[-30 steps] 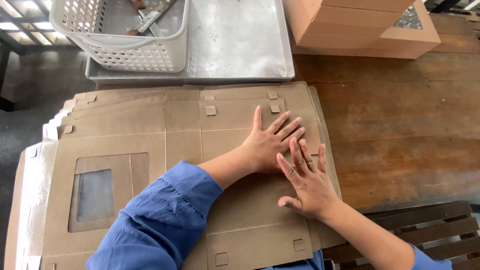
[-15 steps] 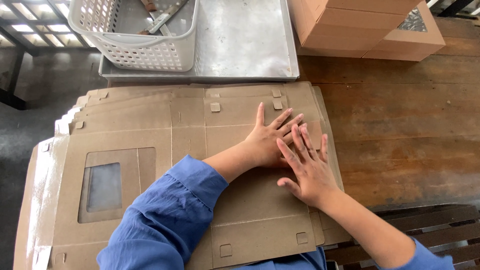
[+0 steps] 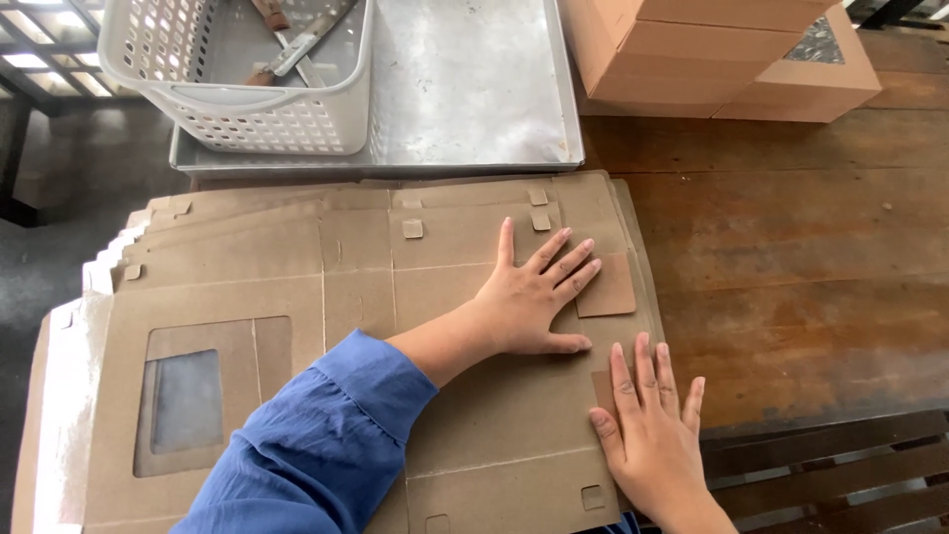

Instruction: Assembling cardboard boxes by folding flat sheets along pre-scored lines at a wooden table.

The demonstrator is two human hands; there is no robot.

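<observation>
A stack of flat cardboard box blanks (image 3: pixel 326 297) lies on the wooden surface (image 3: pixel 791 247), at its near left part, and some edges hang over the left end. The top blank is thin brown card with score lines, small square tabs and a cut window covered with clear film (image 3: pixel 186 400). It is probably light and a little stiff, but it bends easily along the score lines and it can slide on the blank below, because the card looks smooth. The edges and the corners look weak and may crease if one pulls hard. A good place to take hold seems to be a free flap at the right edge, for example the small flap (image 3: pixel 605 287), while the other hand presses the middle of the sheet.

The left hand (image 3: pixel 534 297) lies flat on the top blank, palm down, fingers spread and pointing to the far right; its fingertips touch the small flap. The forearm in a blue sleeve (image 3: pixel 316 445) crosses the blank from the near left. The right hand (image 3: pixel 647 435) is also flat, palm down, at the near right edge of the stack, fingers pointing far. The grip of both hands is wide open; neither hand holds anything, they only press.

Far on the surface stand a metal tray (image 3: pixel 474 89) with a white plastic basket (image 3: pixel 237 79) and some folded boxes (image 3: pixel 712 49).
</observation>
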